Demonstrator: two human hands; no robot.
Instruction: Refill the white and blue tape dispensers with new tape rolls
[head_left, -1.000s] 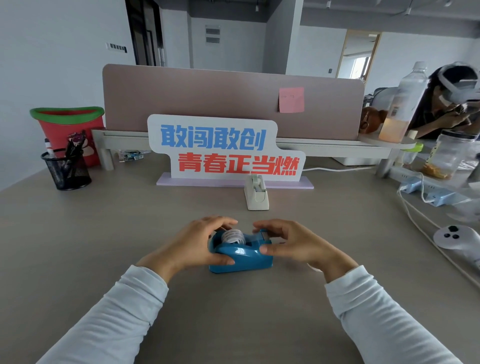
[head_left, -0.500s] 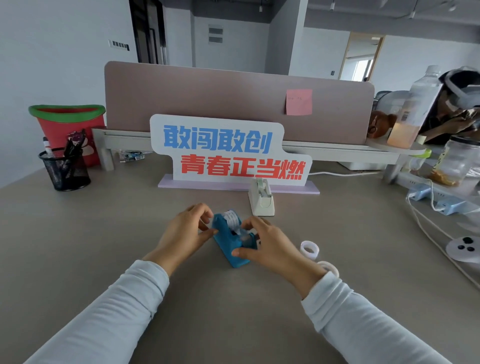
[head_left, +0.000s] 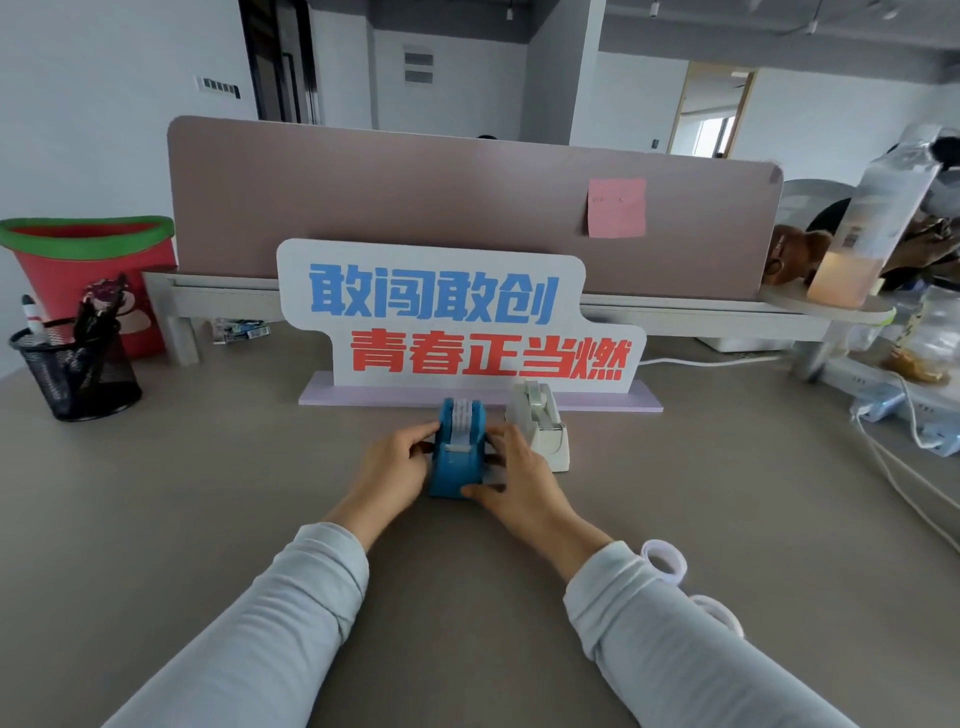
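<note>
The blue tape dispenser (head_left: 457, 465) stands on the desk with a tape roll (head_left: 461, 415) seated in its top. It points lengthwise away from me. My left hand (head_left: 392, 470) grips its left side and my right hand (head_left: 519, 480) grips its right side. Just to its right, almost touching my right hand, the white tape dispenser (head_left: 540, 423) stands in front of the sign, also holding a roll. Two white tape cores (head_left: 665, 561) (head_left: 719, 613) lie on the desk beside my right sleeve.
A lettered sign (head_left: 457, 312) on a lilac base stands just behind the dispensers. A mesh pen cup (head_left: 72, 369) and red bin (head_left: 93, 275) are at the far left. Cables and a power strip (head_left: 904, 421) run along the right. A bottle (head_left: 872, 228) stands on the shelf.
Both hands turned the blue dispenser from sideways to pointing away from me and slid it forward next to the white dispenser. The view shifted, bringing the loose cores near my right sleeve.
</note>
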